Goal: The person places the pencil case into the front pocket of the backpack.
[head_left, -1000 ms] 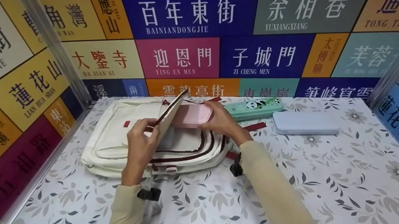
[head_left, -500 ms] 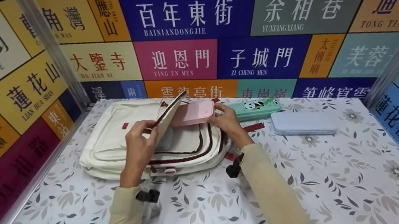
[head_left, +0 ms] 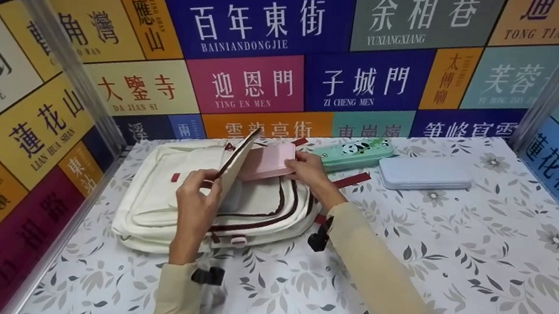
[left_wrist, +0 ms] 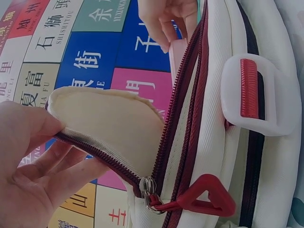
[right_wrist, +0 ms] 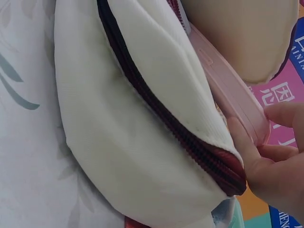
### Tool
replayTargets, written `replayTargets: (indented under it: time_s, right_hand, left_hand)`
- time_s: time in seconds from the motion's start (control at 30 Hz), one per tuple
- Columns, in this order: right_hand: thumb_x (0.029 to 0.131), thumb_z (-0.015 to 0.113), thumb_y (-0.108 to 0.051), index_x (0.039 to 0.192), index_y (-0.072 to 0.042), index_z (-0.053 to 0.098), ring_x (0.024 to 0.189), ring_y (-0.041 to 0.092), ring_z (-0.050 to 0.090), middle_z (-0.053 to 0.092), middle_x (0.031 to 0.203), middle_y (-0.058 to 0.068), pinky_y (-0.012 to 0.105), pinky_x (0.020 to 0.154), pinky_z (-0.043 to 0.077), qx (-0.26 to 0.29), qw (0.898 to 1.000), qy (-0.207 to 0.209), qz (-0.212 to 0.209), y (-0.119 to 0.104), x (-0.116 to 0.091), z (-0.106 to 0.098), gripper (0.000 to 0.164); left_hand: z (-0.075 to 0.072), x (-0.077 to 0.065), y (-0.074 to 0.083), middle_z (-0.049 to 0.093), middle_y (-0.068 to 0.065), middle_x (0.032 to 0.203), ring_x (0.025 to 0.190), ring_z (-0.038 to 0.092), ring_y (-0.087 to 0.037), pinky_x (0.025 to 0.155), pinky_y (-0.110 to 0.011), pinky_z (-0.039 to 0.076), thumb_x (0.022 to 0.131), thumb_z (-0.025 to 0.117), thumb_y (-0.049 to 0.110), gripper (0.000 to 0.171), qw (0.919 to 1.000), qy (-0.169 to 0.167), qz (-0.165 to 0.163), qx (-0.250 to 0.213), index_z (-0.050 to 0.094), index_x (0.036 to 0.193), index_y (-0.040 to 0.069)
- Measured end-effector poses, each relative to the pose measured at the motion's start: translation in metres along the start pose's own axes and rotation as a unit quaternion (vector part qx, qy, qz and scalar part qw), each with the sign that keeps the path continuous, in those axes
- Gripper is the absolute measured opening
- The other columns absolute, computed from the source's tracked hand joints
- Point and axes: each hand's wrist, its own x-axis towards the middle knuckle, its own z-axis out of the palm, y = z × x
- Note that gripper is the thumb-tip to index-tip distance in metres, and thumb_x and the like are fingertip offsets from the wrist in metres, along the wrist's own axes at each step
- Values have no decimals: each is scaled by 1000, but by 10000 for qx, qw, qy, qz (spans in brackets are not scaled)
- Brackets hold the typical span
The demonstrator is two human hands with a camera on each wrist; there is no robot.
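Note:
A cream backpack (head_left: pixel 158 206) with dark red zips lies flat on the table, its front pocket unzipped. My left hand (head_left: pixel 196 205) pinches the edge of the pocket flap (left_wrist: pixel 109 114) and holds it raised. A pink pencil case (head_left: pixel 271 160) is partly inside the pocket, its inner end hidden behind the flap. The right hand (head_left: pixel 314 174) grips the outer end of that case, thumb and fingers on opposite sides in the right wrist view. A red triangular zip pull (left_wrist: pixel 209 197) hangs by the pocket's corner in the left wrist view.
Behind the right hand lies a green pencil case (head_left: pixel 356 152) with a panda print. A pale blue case (head_left: pixel 425 174) is to its right. A red strap (head_left: pixel 353 180) sticks out past the backpack. Printed panels (head_left: pixel 251 80) stand along the table's back edge.
The pink pencil case tilted up a little, then dropped lower and slid slightly left into the pocket. My right hand shifted its grip on its end. The left hand keeps holding the flap.

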Motion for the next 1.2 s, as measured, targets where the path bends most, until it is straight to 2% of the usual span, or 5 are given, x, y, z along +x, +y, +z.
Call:
replayTargets:
  time_s: [0.2, 0.43, 0.73, 0.93, 1.2]
  right_hand:
    - [86, 62, -16, 130, -4, 50, 115, 23, 54, 57, 127, 14, 32, 99, 43, -898, 9944, 370, -414, 1, 0, 7, 47]
    - [81, 68, -17, 125, -2, 55, 114, 24, 53, 59, 123, 15, 33, 100, 42, -1084, 9902, 683, -562, 4, 4, 16, 48]
    - [82, 63, -10, 127, -6, 54, 96, 20, 60, 62, 117, 13, 23, 78, 49, -1264, 9884, 411, -733, 8, 5, 32, 46]
    - [78, 52, 4, 127, -5, 54, 87, 17, 56, 61, 118, 12, 16, 62, 42, -1039, 9917, 162, -745, 11, 5, 46, 50]
    - [80, 45, 13, 124, 2, 53, 110, 25, 51, 57, 124, 17, 37, 95, 45, -25, 9986, -335, -403, 17, 5, 56, 46]
  left_hand:
    - [0, 0, -1, 64, -14, 82, 70, 62, -25, 64, -37, 52, 79, 63, 0, 10, 9999, 59, 97, 33, 68, 88, 1]
    - [-1, 0, -1, 64, -15, 82, 70, 62, -26, 65, -43, 53, 79, 62, -2, 10, 9999, 54, 107, -24, 67, 88, 0]
    - [-1, 3, 1, 64, -14, 84, 72, 62, -25, 65, -43, 52, 81, 61, -2, 10, 9997, -67, 179, -134, 67, 88, 0]
    - [-1, 2, 1, 64, -14, 85, 72, 62, -25, 65, -36, 52, 81, 61, -1, 10, 9995, -114, 255, -145, 67, 89, 1]
    - [-2, 1, -1, 64, -13, 85, 72, 62, -25, 66, -39, 52, 80, 62, -1, 11, 9996, -111, 220, -149, 68, 90, 1]
